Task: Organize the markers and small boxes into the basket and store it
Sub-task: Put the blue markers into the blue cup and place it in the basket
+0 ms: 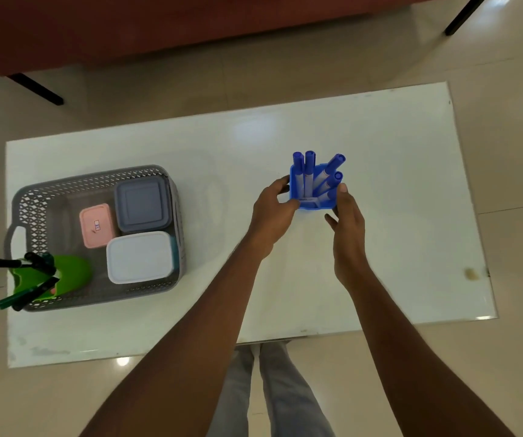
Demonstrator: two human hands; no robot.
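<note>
Head view. My left hand (274, 212) and right hand (347, 222) hold a blue marker holder (312, 201) between them above the white table (380, 247), right of centre. My left thumb and fingers (280, 182) curl around the holder's left wall; my right thumb (343, 189) presses on its right rim, while the remaining right fingers hang loosely spread just below it. Blue-capped markers (309, 171) stand in the holder, caps up, some leaning to the right. Well apart, at the table's left end, rests a grey perforated basket (39, 200). Inside it lie a grey lidded box (142, 205), a pink lidded box (96, 225) and a white lidded box (140, 257). A green holder (64, 274) with dark markers (4, 263) occupies the basket's near-left corner, tilted toward the left.
</note>
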